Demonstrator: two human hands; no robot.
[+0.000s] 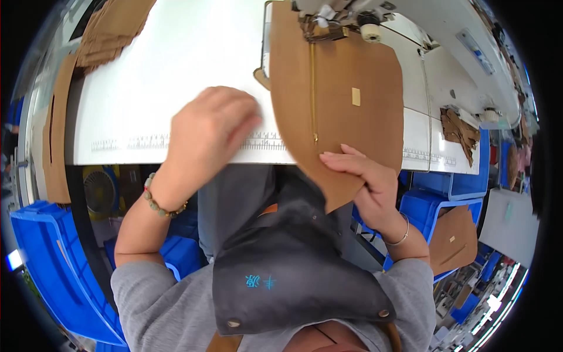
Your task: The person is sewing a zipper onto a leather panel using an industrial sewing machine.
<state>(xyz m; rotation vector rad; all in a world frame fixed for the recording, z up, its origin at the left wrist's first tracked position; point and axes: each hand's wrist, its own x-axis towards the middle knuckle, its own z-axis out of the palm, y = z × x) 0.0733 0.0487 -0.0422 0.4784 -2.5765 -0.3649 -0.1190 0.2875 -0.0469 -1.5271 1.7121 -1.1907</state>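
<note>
A brown bag-like panel (375, 117) lies under the sewing machine's presser foot area (324, 29), its lower end hanging past the table's front edge. A zip (313, 88) runs down it to a small gold slider, beside a pale rectangular patch (355, 97). My right hand (369, 182) grips the panel's lower right edge, its fingers lying on top. Over the white table left of the panel is my left hand (217, 120), with bent fingers whose tips are blurred; I cannot make out whether they hold anything.
Stacked brown pieces (111, 35) lie at the table's far left. A crumpled brown scrap (459, 132) sits at the right end. Blue bins (53, 258) stand on both sides below. The machine's white arm (475, 53) spans the upper right.
</note>
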